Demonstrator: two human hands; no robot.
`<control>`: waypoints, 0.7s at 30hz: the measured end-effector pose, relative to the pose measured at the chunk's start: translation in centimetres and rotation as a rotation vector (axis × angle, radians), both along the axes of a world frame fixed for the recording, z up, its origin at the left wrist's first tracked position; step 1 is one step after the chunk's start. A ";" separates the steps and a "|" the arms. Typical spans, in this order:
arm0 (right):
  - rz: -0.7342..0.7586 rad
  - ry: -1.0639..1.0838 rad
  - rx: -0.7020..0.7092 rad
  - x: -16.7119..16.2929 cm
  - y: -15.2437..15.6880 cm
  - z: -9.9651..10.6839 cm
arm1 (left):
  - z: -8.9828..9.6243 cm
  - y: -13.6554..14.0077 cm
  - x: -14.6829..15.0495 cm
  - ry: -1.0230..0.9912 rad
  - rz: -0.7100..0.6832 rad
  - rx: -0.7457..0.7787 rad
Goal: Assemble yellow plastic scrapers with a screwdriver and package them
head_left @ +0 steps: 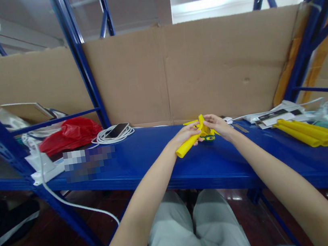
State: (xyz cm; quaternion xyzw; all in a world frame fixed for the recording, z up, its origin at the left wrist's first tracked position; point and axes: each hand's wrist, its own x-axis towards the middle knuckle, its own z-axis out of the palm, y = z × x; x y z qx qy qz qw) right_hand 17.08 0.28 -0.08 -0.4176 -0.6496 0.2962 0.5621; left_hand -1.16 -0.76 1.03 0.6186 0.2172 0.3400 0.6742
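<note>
My left hand (182, 136) is closed around a yellow tube (188, 147), whose open end points toward me and to the left. My right hand (215, 124) meets it from the other side, its fingers closed on a yellow piece (201, 120) that sticks up between the hands. Whether this piece is part of the tube cannot be made out. Just below the hands a yellow and dark green object (208, 138) shows on the blue shelf top (150, 153), partly hidden by the fingers. Other yellow bits stick out behind my left hand.
Several yellow tubes (312, 132) lie at the right, beside papers (279, 117). On the left are a coiled white cable (100, 138), a phone (118, 130), a red plastic bag (70, 134) and a power strip (51, 170). A cardboard panel (133, 78) closes off the back.
</note>
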 end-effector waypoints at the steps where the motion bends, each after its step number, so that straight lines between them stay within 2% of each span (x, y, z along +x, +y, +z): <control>1: -0.016 -0.010 0.000 0.0 0.1 -0.1 | 0.0 0.0 0.0 -0.004 0.004 -0.003; 7: -0.175 -0.187 0.042 -0.1 0.9 -0.8 | 0.1 -0.1 0.4 -0.014 0.092 -0.027; 13: -0.364 -0.552 0.213 0.8 1.0 -0.7 | 0.6 -0.1 0.5 -0.075 0.302 -0.104; 17: -0.259 -0.789 0.070 0.8 -0.3 -0.1 | 0.9 0.0 0.3 -0.079 0.468 -0.191; 21: -0.154 -0.977 -0.026 0.4 -1.2 0.2 | 0.8 0.2 0.1 -0.097 0.549 -0.226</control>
